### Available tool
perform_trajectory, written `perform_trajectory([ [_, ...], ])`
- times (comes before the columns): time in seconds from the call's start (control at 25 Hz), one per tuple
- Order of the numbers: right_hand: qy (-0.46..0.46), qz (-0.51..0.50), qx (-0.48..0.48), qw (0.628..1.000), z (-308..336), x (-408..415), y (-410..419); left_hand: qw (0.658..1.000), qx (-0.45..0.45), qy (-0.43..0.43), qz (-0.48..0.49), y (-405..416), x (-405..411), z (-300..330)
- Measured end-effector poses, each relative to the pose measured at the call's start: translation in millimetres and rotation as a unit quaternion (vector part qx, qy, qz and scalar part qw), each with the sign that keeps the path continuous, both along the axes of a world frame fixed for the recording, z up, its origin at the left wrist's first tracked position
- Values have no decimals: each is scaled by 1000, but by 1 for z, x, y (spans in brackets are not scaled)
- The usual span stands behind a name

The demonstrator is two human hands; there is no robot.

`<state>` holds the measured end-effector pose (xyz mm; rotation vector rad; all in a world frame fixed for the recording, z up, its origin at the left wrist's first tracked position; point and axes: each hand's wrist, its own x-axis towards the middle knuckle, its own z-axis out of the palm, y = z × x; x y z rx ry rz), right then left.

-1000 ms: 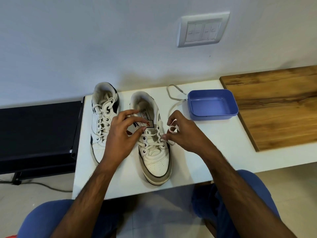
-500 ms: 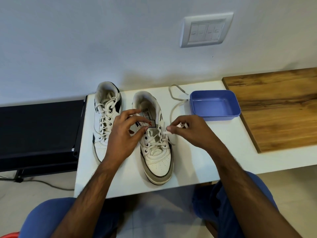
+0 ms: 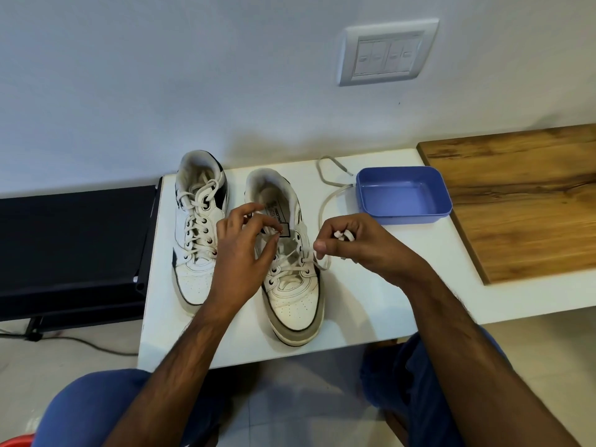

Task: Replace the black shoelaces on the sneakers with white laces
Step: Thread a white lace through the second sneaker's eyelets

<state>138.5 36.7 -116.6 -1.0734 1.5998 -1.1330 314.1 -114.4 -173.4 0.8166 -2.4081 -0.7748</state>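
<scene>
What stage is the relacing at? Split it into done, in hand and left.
Done: the left sneaker is fully laced in white. In hand: the right sneaker has white lace only through its lower eyelets; the right hand grips the white lace, the left hand pinches at the tongue. Left: thread the upper eyelets. The blue tray looks empty.

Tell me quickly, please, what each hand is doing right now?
Left hand: pinching the white lace over the right sneaker.
Right hand: gripping the same lace.

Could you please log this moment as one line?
step: lacing right sneaker | left hand: pinching lace | right hand: holding white lace
</scene>
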Motion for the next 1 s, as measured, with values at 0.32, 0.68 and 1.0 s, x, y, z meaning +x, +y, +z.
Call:
perform_trajectory([
  [0.32,-247,-86,-26,965,-5,-6,0,1000,0,-11,-20,0,2,3],
  [0.68,-382,-222,-167,881,-11,-28,-1,945,-278,-94,-143,47,-4,6],
  [1.0,-36,-422,-6,906,-29,-36,-7,950,-260,-106,-138,58,-8,0],
])
